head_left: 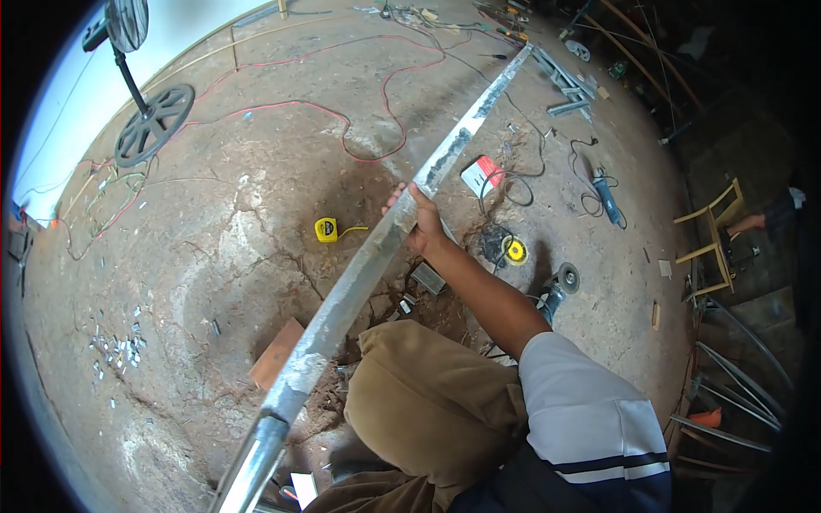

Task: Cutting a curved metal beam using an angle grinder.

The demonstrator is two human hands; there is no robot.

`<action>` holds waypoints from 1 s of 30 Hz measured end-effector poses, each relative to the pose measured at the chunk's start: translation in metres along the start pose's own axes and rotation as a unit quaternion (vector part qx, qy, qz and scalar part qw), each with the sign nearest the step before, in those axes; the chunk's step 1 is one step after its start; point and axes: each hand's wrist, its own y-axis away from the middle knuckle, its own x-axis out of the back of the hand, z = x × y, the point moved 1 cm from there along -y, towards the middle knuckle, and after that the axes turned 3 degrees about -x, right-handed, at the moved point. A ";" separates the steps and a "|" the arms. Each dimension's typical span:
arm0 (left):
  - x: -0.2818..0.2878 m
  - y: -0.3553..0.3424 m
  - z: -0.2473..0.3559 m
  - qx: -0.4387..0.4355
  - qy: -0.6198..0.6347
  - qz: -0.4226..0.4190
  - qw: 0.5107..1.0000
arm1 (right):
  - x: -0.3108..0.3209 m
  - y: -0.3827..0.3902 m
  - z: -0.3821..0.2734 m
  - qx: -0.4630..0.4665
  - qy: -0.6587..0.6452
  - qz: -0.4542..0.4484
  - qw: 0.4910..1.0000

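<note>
A long metal tube (pixel 338 299), silver with worn, whitish patches, slants from the lower left edge up to the far right of the middle. My right hand (pixel 421 221) is closed round it near its middle, fingers curling over the far side. My left hand is out of sight. On the floor just left of the tube lies a yellow tape measure (pixel 326 229) with a little blade pulled out. A reddish brick-like slab (pixel 277 353) rests partly beside the tube's lower part. Right of my hand are a red and white box (pixel 483 176) and a yellow disc (pixel 515 250).
An angle grinder (pixel 556 289) lies beside my forearm, and a blue power tool (pixel 607 202) farther right. Red cable (pixel 385 92) winds across the far floor near a fan (pixel 154 124). Another person's hand (pixel 749 224) is by a wooden chair (pixel 715 235). Metal scraps (pixel 120 349) litter the left.
</note>
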 end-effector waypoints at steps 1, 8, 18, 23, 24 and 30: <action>0.000 0.000 -0.005 0.000 0.005 0.000 1.000 | 0.002 0.007 -0.002 0.007 0.005 0.006 1.000; -0.023 0.013 -0.032 0.016 0.047 -0.009 0.999 | 0.022 0.048 -0.012 0.012 0.039 0.071 0.997; -0.051 0.025 -0.056 0.028 0.105 -0.019 0.994 | 0.039 0.089 0.001 0.000 0.075 0.071 0.995; -0.088 0.037 -0.073 0.038 0.144 -0.020 0.989 | 0.069 0.067 -0.033 0.008 0.052 0.124 0.991; -0.095 0.035 -0.074 0.038 0.150 -0.020 0.988 | 0.078 0.061 -0.042 0.008 0.051 0.123 0.991; -0.105 0.030 -0.105 -0.023 0.009 -0.061 0.998 | 0.076 0.019 -0.068 0.012 0.101 0.135 0.986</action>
